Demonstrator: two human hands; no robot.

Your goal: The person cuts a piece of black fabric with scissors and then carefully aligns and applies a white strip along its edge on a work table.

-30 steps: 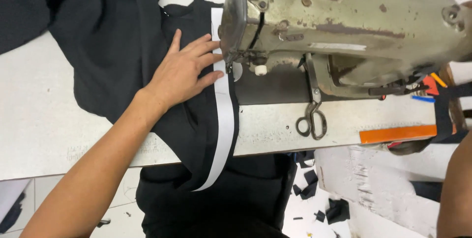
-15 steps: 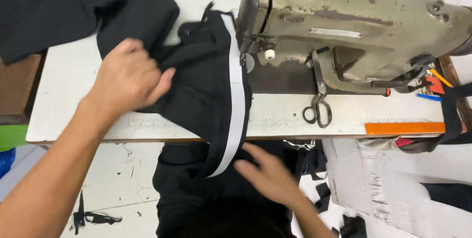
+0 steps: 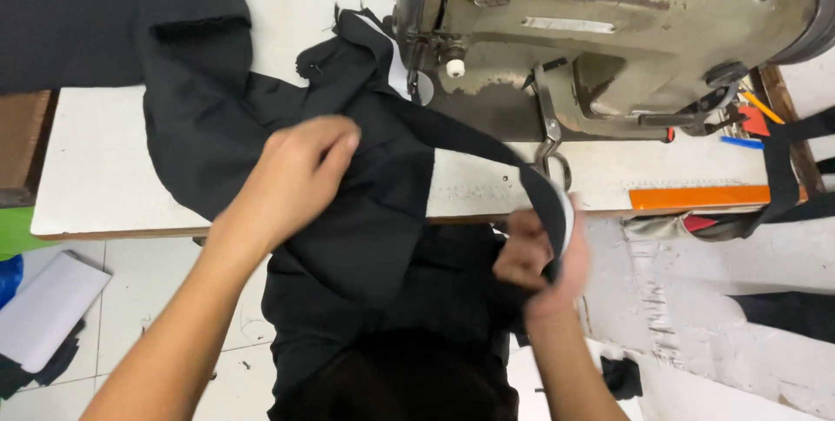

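Left hand: fingers curled together, pinching a fold of the black garment over the near part of the table.
Right hand: closed around the garment's black strip with white edge, just off the table's near edge; somewhat blurred.
Black garment: spread across the white table, one end running far left, the middle hanging off the near edge, a corner lying by the needle area.
Sewing machine: worn olive-grey metal body, far right on the table.
Scissors: hanging in front of the machine, handles near the right hand.
Orange ruler: flat along the table's near right edge.
Floor: pale tiles with black fabric scraps, a white sheet at near left.
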